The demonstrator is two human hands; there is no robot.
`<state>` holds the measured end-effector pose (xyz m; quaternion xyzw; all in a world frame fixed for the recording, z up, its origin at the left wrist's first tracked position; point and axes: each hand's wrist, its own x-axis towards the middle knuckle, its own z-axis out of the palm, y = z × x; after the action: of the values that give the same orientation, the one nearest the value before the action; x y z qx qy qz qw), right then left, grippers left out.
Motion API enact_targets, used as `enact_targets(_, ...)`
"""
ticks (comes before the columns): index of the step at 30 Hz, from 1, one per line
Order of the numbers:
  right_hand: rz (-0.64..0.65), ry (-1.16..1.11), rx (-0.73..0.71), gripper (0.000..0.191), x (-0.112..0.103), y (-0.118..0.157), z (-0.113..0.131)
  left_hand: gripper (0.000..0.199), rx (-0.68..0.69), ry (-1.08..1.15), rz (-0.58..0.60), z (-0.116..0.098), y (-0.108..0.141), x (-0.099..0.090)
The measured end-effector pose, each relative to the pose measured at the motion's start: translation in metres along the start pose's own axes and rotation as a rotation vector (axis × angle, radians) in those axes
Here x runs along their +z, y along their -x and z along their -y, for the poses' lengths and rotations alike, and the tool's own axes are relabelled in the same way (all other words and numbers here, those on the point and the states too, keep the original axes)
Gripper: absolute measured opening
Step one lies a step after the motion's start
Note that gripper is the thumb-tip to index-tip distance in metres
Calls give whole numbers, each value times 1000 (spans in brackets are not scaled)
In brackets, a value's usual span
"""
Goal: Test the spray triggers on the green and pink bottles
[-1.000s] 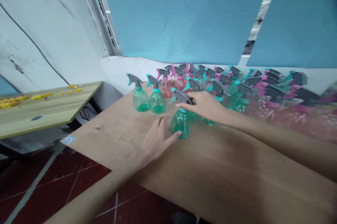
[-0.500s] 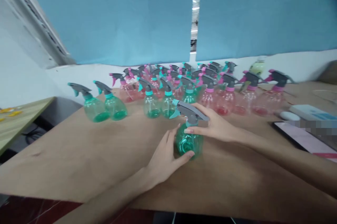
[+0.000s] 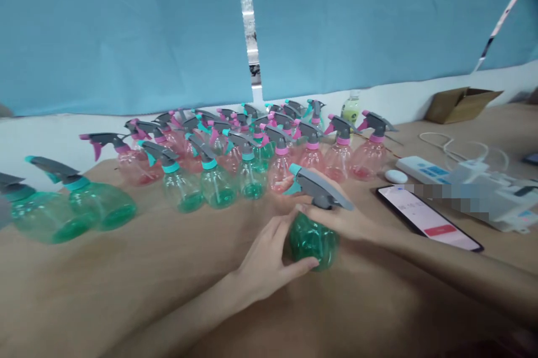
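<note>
A green spray bottle (image 3: 314,239) with a grey and teal trigger head stands near the middle of the table. My left hand (image 3: 269,257) grips its round body from the left, thumb low across the front. Around the neck, just under the spray head, my right hand (image 3: 336,217) is wrapped from the right. Behind them stand green bottles with teal collars (image 3: 218,185) and red bottles with pink collars (image 3: 369,157), several of each. Two more green bottles, one of them here (image 3: 101,204), are at the left.
On the right lie a phone (image 3: 420,215), a white oval object (image 3: 395,177), a white power strip (image 3: 422,170) and a clear plastic item (image 3: 496,195). An open cardboard box (image 3: 458,106) and a labelled bottle (image 3: 350,107) stand at the back.
The view has turned to the right, bringing the cardboard box into sight. My right hand's fingers have shifted around the neck of the green bottle, and both hands remain on it.
</note>
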<state>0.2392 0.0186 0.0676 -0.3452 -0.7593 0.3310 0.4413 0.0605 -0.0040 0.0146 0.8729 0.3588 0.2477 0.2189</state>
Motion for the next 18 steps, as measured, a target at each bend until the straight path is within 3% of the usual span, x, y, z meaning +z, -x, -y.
enact_targets(3, 19, -2, 3, 44, 4, -3, -3, 78, -26, -53, 27, 10, 4, -5)
enact_targets(12, -46, 36, 55, 33, 5, -15, -13, 66, -111, -345, 74, 53, 23, -33)
enact_targets(18, -65, 112, 69, 34, 2, -18, -19, 57, -97, -403, 76, 56, 25, -31)
